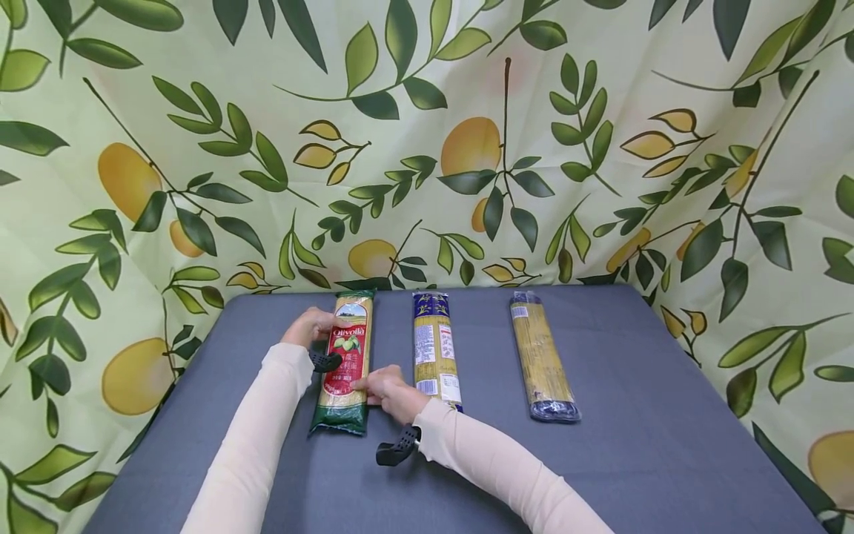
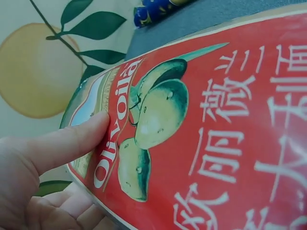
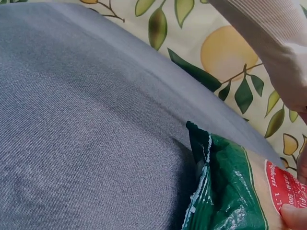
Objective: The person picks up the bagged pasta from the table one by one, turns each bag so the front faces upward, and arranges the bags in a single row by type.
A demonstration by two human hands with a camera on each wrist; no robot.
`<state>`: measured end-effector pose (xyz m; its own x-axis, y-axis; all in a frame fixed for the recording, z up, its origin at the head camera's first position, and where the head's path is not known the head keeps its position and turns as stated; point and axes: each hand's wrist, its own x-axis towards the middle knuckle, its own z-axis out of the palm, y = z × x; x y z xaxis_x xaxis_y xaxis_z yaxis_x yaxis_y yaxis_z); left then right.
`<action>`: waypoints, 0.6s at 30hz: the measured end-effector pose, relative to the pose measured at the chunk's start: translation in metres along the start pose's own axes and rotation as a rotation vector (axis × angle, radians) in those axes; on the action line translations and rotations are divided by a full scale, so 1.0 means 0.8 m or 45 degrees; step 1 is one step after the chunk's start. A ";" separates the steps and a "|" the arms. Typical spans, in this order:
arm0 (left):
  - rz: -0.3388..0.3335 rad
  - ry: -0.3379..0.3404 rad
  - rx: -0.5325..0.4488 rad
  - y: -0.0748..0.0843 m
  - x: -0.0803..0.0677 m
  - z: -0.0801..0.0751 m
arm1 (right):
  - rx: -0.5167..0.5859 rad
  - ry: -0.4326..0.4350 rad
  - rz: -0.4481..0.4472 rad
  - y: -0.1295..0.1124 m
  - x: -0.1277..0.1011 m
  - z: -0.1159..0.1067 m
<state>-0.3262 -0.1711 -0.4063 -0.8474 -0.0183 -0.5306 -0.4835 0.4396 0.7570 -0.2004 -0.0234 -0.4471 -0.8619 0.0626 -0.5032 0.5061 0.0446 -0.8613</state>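
A red, green and gold bag of spaghetti labelled Olivoilà is at the left of the table. My left hand grips its upper left edge, the thumb lying across the printed front and the other fingers partly hidden behind the bag. At its lower right side my right hand pinches the edge, with a thumb on the red label; its other fingers are mostly hidden. The green crimped end points towards the near side. Whether the bag is fully on the cloth I cannot tell.
Just right of the bag lies a blue and gold spaghetti packet, close to my right hand. Farther right another spaghetti packet lies slightly slanted. Grey cloth covers the table, and a leaf-and-fruit patterned curtain hangs behind it.
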 end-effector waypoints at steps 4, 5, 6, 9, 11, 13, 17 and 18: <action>0.001 -0.026 0.002 -0.021 0.051 -0.003 | -0.006 0.012 0.002 0.002 0.003 0.003; 0.008 -0.057 0.006 -0.033 0.079 -0.008 | -0.005 0.013 -0.002 0.003 0.004 0.004; 0.013 -0.081 -0.007 -0.047 0.108 -0.013 | 0.000 0.014 -0.001 0.003 0.005 0.004; 0.035 -0.156 -0.051 -0.089 0.203 -0.026 | 0.011 0.026 -0.002 0.003 0.006 0.005; 0.031 -0.158 -0.057 -0.094 0.217 -0.026 | 0.025 0.032 -0.001 0.004 0.006 0.006; 0.020 -0.084 -0.030 -0.078 0.181 -0.017 | 0.031 0.036 0.005 0.005 0.007 0.007; -0.013 0.076 0.034 -0.016 0.036 0.009 | 0.032 0.031 0.007 0.007 0.009 0.007; -0.011 0.101 0.049 -0.009 0.018 0.011 | 0.018 0.035 0.007 0.006 0.010 0.007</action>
<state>-0.3328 -0.1666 -0.4228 -0.8586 -0.0931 -0.5041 -0.4836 0.4732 0.7364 -0.2049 -0.0286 -0.4560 -0.8577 0.0898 -0.5062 0.5103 0.0298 -0.8595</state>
